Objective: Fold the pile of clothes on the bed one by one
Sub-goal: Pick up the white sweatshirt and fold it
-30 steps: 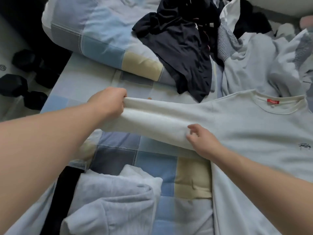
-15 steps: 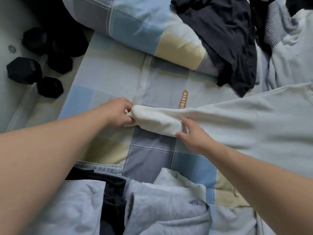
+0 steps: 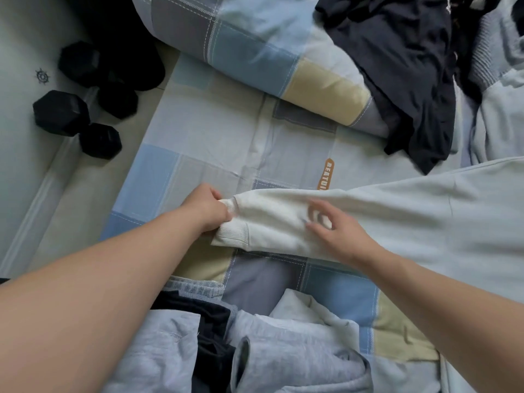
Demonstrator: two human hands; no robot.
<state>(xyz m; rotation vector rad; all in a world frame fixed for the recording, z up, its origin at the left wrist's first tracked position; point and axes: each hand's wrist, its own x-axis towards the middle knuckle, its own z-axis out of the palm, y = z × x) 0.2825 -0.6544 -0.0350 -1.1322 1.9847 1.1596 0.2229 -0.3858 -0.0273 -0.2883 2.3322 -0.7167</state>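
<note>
While L hand pinches cuff, R hand loose over sleeve; dark garment behind, dumbbells left.

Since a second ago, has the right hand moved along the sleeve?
Yes: the right hand slid left toward the cuff, now just below the orange label.

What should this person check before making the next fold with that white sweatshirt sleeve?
1. Left hand grips the cuff: ok.
2. Right hand steadies the sleeve: cannot tell, fingers loose and blurred.
3. Sleeve stretched straight on the bedsheet: ok.
4. Sweatshirt body smooth: ok where visible; the rest is out of view.
5. Grey clothes apart from the sleeve: ok.
</note>
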